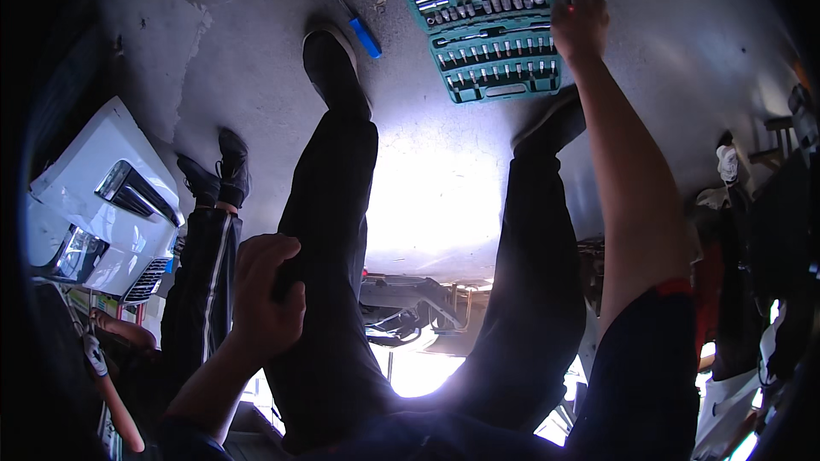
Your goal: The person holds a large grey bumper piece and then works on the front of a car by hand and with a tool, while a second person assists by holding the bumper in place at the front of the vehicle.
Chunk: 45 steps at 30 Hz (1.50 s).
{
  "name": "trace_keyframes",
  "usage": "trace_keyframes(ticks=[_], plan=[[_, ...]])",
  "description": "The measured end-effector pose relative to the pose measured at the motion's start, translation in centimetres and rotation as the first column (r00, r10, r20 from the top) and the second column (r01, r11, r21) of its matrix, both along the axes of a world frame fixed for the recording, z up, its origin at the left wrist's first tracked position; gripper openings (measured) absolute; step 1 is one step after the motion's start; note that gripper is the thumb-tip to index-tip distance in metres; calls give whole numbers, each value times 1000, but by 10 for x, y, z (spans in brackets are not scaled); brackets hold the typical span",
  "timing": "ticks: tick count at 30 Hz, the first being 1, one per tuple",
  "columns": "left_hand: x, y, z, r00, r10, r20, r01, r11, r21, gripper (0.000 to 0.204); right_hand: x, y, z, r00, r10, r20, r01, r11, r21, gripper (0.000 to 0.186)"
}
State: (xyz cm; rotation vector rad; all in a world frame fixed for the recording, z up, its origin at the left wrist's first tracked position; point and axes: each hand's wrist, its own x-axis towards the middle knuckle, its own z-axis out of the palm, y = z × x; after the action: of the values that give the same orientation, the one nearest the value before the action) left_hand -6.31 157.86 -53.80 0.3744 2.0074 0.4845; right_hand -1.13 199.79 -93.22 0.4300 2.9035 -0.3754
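- My right hand [579, 24] stretches far out to the green socket case [478, 21] lying open on the concrete floor [256, 51], fingers curled at its right edge; I cannot tell whether they grip anything.
- My left hand [266, 290] is closed on my left thigh [329, 230], bracing me as I lean.
- A blue-handled tool [363, 34] lies just left of the case, near my left shoe [333, 68].
- Another person's legs [209, 230] stand at the left by a white car part [102, 196].
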Motion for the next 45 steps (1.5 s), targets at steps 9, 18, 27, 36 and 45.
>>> trace_keyframes(ticks=[9,18,27,36,45], plan=[[-8,-6,-8,998,60,-1,-60,997,47,43,-84,-65,-13,999,-44,14,44,997,-55,38],[-10,-18,-7,993,117,-11,-116,993,33,47,-102,-51,-17,958,285,23,-286,956,60,26],[-10,-25,-6,989,146,-40,-144,989,36,45,-103,-50,-10,922,383,63,-388,912,135,27],[-17,-22,-4,983,181,4,-181,983,25,46,-107,-53,-6,852,523,34,-515,823,242,7],[-16,-40,-3,974,223,37,-225,973,61,48,-118,-44,-2,940,341,-8,-336,923,-187,9]])
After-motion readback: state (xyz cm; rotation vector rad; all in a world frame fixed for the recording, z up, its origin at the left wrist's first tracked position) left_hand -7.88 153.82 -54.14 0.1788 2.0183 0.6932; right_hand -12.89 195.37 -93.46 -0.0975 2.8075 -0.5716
